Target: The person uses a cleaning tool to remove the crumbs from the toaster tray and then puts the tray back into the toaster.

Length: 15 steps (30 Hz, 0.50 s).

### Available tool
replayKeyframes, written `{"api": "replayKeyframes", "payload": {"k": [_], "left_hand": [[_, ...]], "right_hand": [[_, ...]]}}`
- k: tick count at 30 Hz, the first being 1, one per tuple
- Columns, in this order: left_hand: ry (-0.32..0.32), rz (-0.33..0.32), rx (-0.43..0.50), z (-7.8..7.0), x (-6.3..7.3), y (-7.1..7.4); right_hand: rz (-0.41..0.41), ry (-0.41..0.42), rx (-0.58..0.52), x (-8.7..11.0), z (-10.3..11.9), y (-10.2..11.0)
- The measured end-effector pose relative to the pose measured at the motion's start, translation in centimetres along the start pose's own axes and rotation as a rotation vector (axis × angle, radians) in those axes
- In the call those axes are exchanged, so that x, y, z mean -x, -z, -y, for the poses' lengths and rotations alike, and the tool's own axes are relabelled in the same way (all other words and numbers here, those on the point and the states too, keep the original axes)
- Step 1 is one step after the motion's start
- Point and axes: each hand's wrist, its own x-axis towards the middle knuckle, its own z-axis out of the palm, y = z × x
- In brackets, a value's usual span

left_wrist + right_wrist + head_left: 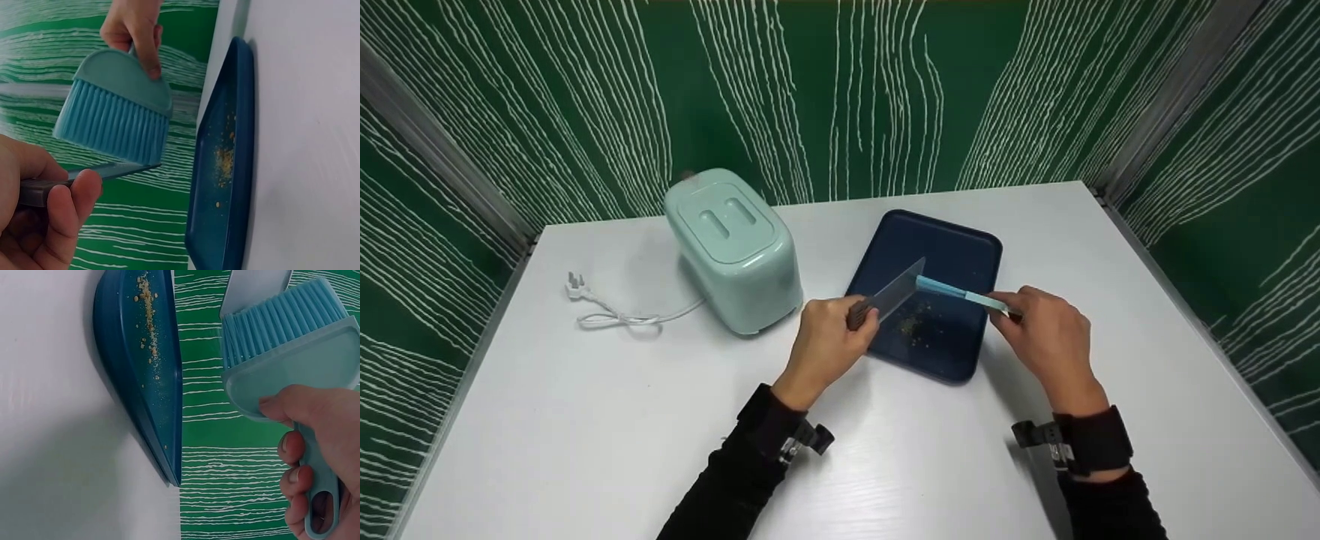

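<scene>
In the head view my left hand [826,339] grips the brown handle of a broad-bladed knife [894,294], its blade tilted above the dark blue tray [937,236]. My right hand [1051,336] holds a light blue hand brush [949,289] by its handle, the thumb pressed on the brush head in the right wrist view. The brush's bristles [112,121] meet the blade near its far end. Yellowish crumbs [224,163] lie scattered over the tray's floor, below both tools.
A mint-green toaster [742,262] stands left of the tray on the white table [660,435]. Its bundled white cord [637,319] and plug [577,286] lie farther left. Green walls [877,97] with white streaks enclose the table at the back and sides.
</scene>
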Motion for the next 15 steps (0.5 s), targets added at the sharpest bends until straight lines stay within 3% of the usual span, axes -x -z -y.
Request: {"api": "replayKeyframes", "payload": {"k": [10,15], "left_hand": [[-0.013,-0.009,-0.021,0.23,-0.06,-0.01],[-0.010,-0.016,-0.016,0.44,-0.12,0.00]], "right_hand": [[0.008,-0.042,0.004,0.01,-0.12,0.70],[-0.024,-0.011,-0.011,-0.10,0.26,0.44]]}}
